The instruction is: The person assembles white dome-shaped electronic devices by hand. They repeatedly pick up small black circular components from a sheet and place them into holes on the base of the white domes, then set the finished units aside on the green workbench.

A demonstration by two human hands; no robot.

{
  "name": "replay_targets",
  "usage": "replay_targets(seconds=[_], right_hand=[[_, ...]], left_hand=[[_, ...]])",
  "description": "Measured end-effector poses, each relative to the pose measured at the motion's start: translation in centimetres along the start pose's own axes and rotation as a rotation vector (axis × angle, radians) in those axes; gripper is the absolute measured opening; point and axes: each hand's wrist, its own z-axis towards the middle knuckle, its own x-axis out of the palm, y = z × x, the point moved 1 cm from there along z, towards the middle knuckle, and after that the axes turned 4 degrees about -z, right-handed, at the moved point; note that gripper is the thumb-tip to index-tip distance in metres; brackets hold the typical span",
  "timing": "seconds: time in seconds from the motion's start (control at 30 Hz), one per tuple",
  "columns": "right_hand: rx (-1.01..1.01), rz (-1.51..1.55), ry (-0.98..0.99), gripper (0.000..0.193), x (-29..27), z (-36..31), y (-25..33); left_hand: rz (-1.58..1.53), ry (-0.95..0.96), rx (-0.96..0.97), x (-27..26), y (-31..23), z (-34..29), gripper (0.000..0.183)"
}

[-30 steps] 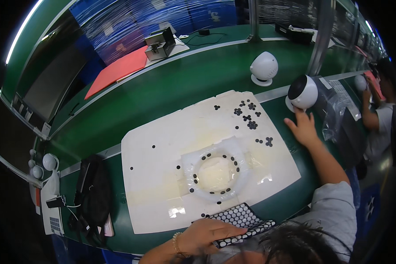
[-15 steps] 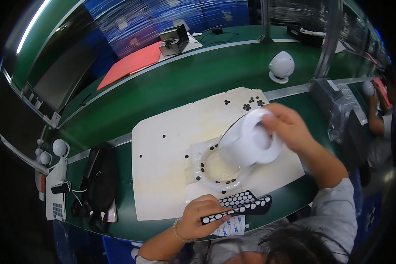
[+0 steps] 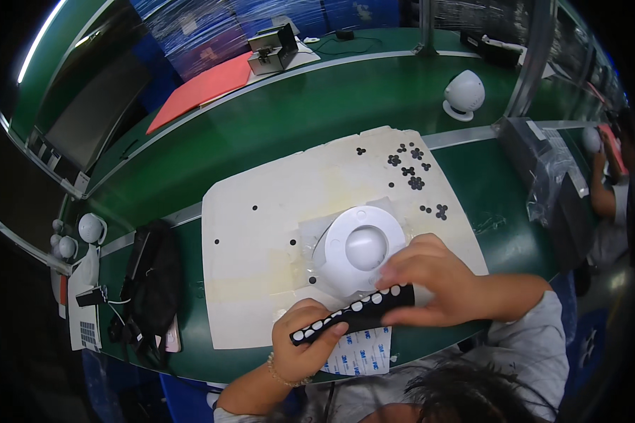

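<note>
We see the left hand [image 3: 302, 342] with its fingers clamped on the folded black sheet [image 3: 377, 314]. The right hand [image 3: 437, 282] is at its other end; we cannot tell if these fingers pinch one white dot [image 3: 358, 306]. The white device [image 3: 365, 250] rests with its ring base [image 3: 337, 248] upward on the pale board [image 3: 240, 303]. We judge that a knock from the right hand could roll this rounded device, and a loose hold could let the sheet slip.
</note>
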Motion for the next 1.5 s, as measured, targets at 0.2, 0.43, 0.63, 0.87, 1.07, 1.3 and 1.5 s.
replay_targets(seconds=[0.2, 0.43, 0.63, 0.87, 1.07, 1.3, 1.5], right_hand=[[0.02, 0.052, -0.056, 0.032, 0.4, -0.6, -0.8], [-0.238, -0.049, -0.193, 0.017, -0.7, 0.0, -1.2], [-0.051, 0.081, -0.174, 0.028, -0.6, -0.8, -1.9], [-0.31, -0.111, -0.034, 0.031, -1.8, -0.7, -1.7], [-0.222, 0.173, -0.219, 0.037, 0.6, 0.7, -0.5], [-0.539, 0.004, -0.171, 0.037, 1.3, 0.7, 0.4], [-0.32, 0.137, -0.37, 0.039, 1.3, 0.9, -1.9]], left_hand=[[-0.038, -0.033, 0.064, 0.3, 0.3, 0.1, 0.015], [-0.015, -0.097, -0.022, 0.3, 0.5, -0.1, 0.012], [-0.047, -0.11, -0.05, 0.2, 1.0, -0.1, 0.014], [-0.081, -0.172, -0.127, 0.5, 0.5, -0.1, 0.014], [0.018, -0.073, -0.015, 0.7, 0.4, 0.2, 0.012], [0.074, -0.084, 0.029, 1.0, 0.3, 0.2, 0.011], [0.527, -0.116, 0.377, 1.0, -0.4, 1.0, 0.021]])
